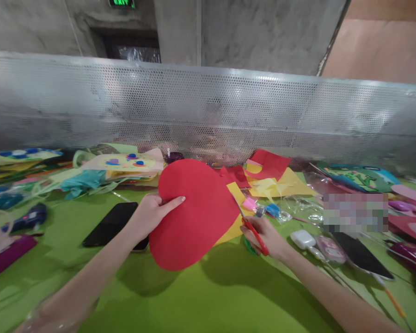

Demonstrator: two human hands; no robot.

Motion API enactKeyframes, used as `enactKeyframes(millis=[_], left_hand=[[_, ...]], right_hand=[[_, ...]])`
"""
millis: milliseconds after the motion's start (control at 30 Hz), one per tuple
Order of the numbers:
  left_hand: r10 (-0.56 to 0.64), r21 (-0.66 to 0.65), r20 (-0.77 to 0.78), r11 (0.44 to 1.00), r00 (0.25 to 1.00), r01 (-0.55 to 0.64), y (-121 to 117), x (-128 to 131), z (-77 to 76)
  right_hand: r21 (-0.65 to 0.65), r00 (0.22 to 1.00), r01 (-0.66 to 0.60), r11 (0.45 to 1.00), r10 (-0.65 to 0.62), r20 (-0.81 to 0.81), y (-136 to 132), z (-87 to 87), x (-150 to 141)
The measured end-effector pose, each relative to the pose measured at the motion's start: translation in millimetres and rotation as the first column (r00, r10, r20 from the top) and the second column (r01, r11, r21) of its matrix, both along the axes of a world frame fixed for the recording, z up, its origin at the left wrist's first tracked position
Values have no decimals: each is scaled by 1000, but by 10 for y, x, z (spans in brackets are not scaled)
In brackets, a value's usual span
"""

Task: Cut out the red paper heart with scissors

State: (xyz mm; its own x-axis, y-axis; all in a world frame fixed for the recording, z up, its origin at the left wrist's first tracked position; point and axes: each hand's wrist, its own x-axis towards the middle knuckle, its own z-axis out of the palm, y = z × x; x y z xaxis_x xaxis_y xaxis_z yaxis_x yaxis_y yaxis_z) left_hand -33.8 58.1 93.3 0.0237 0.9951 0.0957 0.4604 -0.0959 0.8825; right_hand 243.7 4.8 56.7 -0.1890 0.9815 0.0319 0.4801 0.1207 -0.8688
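We see a flat black rectangular phone [107, 225] on the green counter [173, 303], partly covered by our left hand [149, 213], which pinches a large red heart-shaped sheet of paper [196, 217], thumb on its face, above the middle of the counter. From behind its right edge, flat yellow paper [235, 230] juts out and meets the red-handled metal scissors [255, 236] that we grip in our right hand [268, 238]. Farther right, a rounded glossy white case [302, 239] lies near a second black phone [362, 254].
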Motion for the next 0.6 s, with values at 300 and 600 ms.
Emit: enactKeyframes(millis=[300,600], left_hand=[[13,-1,-24,1000,1000,-13,16,-5,-8],[-12,-28,-22,1000,1000,12,12,12,-19]], right_hand=[[29,1000,10,1000,-11,18,6,2,-4],[27,999,-7,1000,8,-35,6,32,24]])
